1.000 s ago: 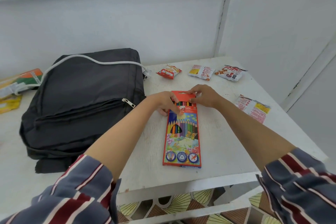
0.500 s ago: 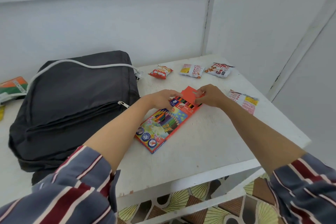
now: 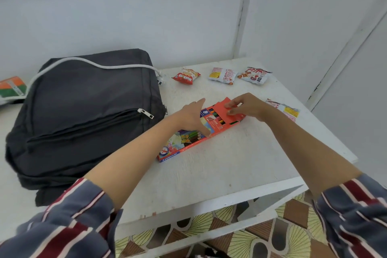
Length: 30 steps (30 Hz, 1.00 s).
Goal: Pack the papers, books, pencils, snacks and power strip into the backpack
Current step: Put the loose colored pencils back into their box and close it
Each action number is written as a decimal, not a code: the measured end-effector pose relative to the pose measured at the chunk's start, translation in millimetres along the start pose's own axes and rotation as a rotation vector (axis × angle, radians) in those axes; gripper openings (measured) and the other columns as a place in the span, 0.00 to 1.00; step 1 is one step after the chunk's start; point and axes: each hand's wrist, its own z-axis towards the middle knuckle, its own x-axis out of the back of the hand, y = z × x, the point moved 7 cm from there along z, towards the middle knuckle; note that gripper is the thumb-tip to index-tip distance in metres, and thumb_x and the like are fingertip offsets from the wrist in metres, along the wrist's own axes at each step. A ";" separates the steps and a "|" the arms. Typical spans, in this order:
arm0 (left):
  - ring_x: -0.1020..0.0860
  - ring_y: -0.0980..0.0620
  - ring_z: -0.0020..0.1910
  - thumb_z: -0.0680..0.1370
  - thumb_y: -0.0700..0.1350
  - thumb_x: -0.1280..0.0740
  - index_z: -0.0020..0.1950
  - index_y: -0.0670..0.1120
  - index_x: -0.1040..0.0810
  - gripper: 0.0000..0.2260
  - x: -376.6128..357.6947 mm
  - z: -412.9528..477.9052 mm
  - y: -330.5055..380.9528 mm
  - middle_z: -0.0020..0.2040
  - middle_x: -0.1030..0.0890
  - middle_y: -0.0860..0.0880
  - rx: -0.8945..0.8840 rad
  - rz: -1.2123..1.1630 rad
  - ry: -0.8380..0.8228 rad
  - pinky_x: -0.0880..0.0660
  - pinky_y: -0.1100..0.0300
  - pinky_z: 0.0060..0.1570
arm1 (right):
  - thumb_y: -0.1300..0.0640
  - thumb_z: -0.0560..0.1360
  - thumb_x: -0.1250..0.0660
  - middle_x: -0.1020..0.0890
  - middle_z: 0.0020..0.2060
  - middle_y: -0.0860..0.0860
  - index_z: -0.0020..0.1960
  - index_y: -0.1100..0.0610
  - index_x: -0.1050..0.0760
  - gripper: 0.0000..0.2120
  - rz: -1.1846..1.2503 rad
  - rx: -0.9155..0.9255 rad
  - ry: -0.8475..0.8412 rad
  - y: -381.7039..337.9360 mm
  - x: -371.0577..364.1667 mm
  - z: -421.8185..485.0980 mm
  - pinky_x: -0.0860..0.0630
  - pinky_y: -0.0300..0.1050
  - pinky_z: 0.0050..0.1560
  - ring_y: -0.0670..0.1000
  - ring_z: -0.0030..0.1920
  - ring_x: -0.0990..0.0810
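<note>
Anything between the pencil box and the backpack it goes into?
Nothing lies on the table between pencil box and backpack. But the bag lies flat, its front zipper shut; no opening shows.

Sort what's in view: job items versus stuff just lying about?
Job: coloured-pencil box, under left hand, flap pinched by right hand; dark backpack; four snack packets; white cable across backpack.
Lying about: white table; patterned floor tiles. Cannot tell: orange-green item, left edge.
</note>
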 end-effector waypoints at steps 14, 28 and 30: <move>0.28 0.51 0.62 0.68 0.44 0.24 0.77 0.51 0.52 0.47 -0.7 -0.7 6.0 0.71 0.35 0.47 -0.070 -0.081 -0.017 0.28 0.58 0.58 | 0.62 0.67 0.25 0.25 0.51 0.50 0.53 0.59 0.19 0.15 -0.028 0.042 0.036 0.8 -8.9 -5.8 0.32 0.42 0.51 0.49 0.53 0.28; 0.34 0.48 0.69 0.66 0.49 0.23 0.76 0.53 0.58 0.52 -2.5 -1.5 7.6 0.74 0.39 0.48 -0.066 0.035 -0.081 0.32 0.52 0.65 | 0.68 0.69 0.29 0.20 0.42 0.54 0.61 0.56 0.28 0.23 0.040 0.043 -0.025 -5.9 -11.3 -6.6 0.24 0.39 0.41 0.48 0.43 0.22; 0.34 0.49 0.68 0.66 0.48 0.23 0.76 0.54 0.58 0.52 -2.7 -0.6 9.4 0.74 0.39 0.48 -0.079 0.014 -0.075 0.32 0.53 0.64 | 0.68 0.68 0.28 0.20 0.40 0.52 0.63 0.56 0.29 0.26 0.046 0.032 -0.013 -5.3 -11.9 -6.6 0.26 0.38 0.39 0.46 0.41 0.22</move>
